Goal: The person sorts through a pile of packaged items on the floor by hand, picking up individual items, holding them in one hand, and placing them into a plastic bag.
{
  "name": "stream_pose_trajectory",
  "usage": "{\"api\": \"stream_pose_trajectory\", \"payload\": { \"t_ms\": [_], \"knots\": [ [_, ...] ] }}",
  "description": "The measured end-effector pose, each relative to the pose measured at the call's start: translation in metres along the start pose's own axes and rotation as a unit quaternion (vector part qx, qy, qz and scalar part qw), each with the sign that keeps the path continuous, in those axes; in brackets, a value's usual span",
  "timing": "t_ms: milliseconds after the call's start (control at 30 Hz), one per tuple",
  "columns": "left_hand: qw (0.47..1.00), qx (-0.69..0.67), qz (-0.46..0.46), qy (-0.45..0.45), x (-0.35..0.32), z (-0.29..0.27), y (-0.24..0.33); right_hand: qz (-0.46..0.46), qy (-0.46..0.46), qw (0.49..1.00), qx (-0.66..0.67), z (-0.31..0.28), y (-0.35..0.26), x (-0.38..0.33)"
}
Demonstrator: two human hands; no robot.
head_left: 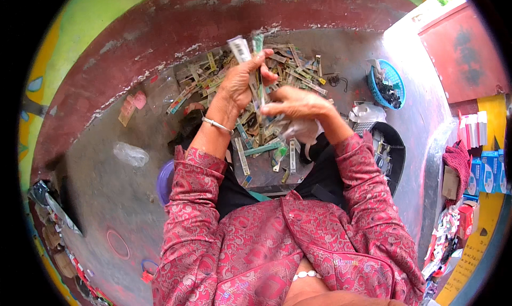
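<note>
Raised in front of me, my left hand [240,84] is closed round a few long narrow packets [239,49], one white with dark stripes and one green, their upper ends standing above the fingers. Beside it on the right, my right hand [298,104] is curled, its thumb against the lower part of the packets. Motion blurs its other fingers, and what they grip is hard to make out. Thin clear plastic [301,129] hangs just under that hand. Below and beyond both hands spreads a loose heap of similar narrow packets [306,74].
A blue basket [401,92] with dark items stands at the far right. Nearer, a black tub [396,151] sits by my right knee. A purple basin [165,182] is by my left leg. Clear plastic [131,154] lies on the floor at left; blue boxes [488,170] line the right.
</note>
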State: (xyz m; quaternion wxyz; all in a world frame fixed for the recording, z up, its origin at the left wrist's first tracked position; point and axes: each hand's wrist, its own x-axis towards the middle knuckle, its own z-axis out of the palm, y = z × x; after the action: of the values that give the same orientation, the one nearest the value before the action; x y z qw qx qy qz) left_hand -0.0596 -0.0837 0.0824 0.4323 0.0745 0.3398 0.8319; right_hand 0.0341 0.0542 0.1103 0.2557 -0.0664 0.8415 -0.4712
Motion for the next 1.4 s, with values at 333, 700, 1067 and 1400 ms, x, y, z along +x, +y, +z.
{"api": "stream_pose_trajectory", "payload": {
  "t_ms": [333, 700, 1067, 1400],
  "knots": [
    [0.999, 0.041, 0.011, -0.012, -0.003, 0.010, 0.002, 0.025, 0.016, 0.961, 0.277, 0.016, 0.007, 0.002],
    [0.991, 0.056, -0.025, -0.120, -0.018, 0.018, -0.008, -0.082, 0.104, 0.962, 0.238, 0.016, 0.016, -0.003],
    [0.984, 0.124, -0.099, -0.075, -0.019, 0.020, -0.017, -0.203, 0.580, 0.789, 0.008, -0.013, -0.012, -0.014],
    [0.953, 0.203, -0.121, -0.188, -0.034, 0.030, -0.016, 0.006, 0.705, 0.633, -0.320, -0.073, 0.039, -0.011]
  ]
}}
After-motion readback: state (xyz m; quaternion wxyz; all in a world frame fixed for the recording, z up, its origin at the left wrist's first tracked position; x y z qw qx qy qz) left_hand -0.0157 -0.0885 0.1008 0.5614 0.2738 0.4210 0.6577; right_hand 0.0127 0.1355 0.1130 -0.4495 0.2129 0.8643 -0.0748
